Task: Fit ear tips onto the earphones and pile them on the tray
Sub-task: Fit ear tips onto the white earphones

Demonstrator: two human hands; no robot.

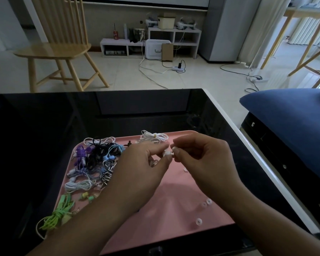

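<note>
A pink tray (174,218) lies on the black table. Both hands meet above its middle. My left hand (142,167) pinches a white earbud (166,154) between thumb and fingers. My right hand (201,159) pinches a small white ear tip (173,149) against that earbud. The white earphone's bundled cable (153,137) lies at the tray's far edge. A pile of coiled earphones (94,159) in purple, black, blue, striped and white fills the tray's left side. Loose white ear tips (206,202) lie on the tray's right part, with one more ear tip (199,221) nearer me.
Green earphones (57,215) hang over the tray's left front corner onto the black glass table (44,126). The table's white edge (248,145) runs along the right. A blue cushion (294,119) lies beyond it, and a wooden chair (59,50) stands behind the table.
</note>
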